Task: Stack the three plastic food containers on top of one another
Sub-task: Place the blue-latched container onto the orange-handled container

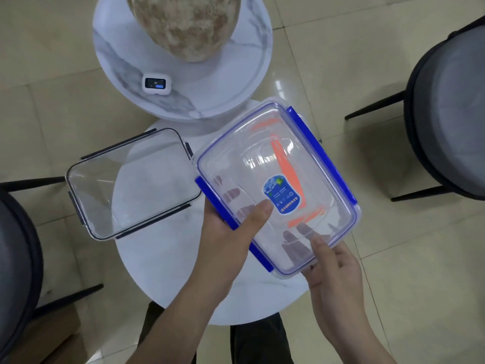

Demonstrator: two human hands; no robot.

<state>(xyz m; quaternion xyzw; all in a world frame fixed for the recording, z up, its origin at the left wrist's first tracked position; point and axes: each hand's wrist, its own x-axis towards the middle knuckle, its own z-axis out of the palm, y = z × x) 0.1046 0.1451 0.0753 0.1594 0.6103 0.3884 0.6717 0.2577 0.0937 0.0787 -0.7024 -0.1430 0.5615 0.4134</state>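
Both hands, left hand (231, 232) and right hand (333, 269), clasp the blue-latched container (275, 185) by its lower edge at frame centre, fingers beneath, while the dark-latched container (131, 183) sits on the counter (162, 258) just left, nearer the left hand.

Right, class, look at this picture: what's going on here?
A person holds a blue-clipped container in both hands, left hand at its side, right hand at its near corner. Through it an orange-clipped container shows beneath. A black-clipped container sits apart on the white table, not yet stacked.
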